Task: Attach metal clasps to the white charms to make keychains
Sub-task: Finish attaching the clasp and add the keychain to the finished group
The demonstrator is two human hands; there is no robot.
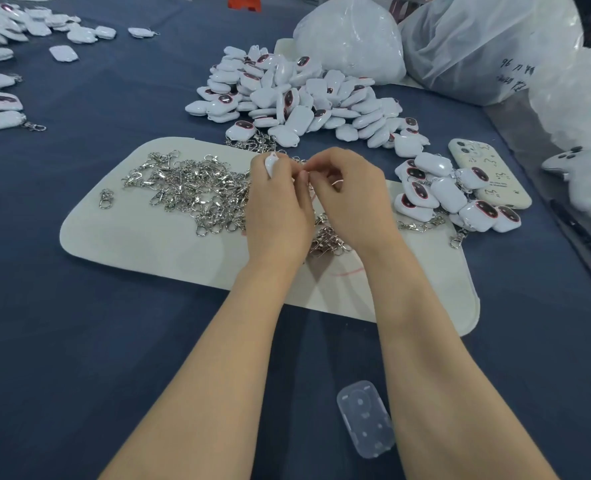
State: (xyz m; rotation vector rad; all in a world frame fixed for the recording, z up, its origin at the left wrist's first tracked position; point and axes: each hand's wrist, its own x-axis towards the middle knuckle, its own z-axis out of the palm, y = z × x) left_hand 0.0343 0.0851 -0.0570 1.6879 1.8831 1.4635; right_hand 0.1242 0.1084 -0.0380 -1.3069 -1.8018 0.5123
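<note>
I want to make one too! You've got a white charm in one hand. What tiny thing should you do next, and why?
Probably threading a clasp's ring onto the charm. The left hand grips a white charm, and the right hand has its fingertips pinched close beside it, though what they hold is hidden. The pile of metal clasps lies just beside the hands.

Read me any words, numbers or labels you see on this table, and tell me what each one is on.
Clear plastic bag: dark handwriting with digits that look like "96"; the rest is too blurred to read.
Cream phone case: a line of small dark print, too small to read.
White charms and metal clasps: no text visible.
</note>
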